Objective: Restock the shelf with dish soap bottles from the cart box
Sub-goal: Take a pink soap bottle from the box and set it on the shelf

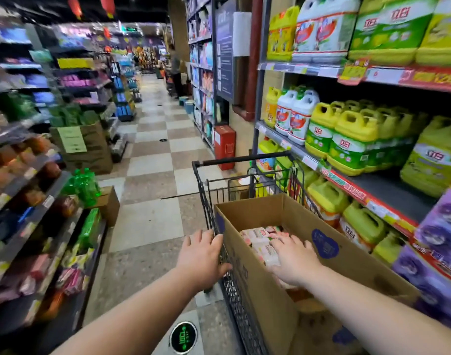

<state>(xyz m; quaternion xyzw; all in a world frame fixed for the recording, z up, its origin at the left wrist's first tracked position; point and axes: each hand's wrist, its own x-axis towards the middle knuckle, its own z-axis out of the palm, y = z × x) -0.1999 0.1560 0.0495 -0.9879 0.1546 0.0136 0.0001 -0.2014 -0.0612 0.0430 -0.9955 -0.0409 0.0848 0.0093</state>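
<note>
Where right hand [293, 260] reaches, bottles [257, 237] lie flat.

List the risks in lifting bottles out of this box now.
The right hand lies flat on the bottles, not gripping; a one-handed lift from deep in the box may slip. The left hand only rests on the cart rim, so the cart could roll away while pulling.

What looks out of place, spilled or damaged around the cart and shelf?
Nothing looks spilled or damaged. The box sits in the cart, pink-white packs lying inside under the right hand; the left hand rests on the cart's rim. Only oddity: a bare stretch of shelf beside the yellow jugs.
</note>
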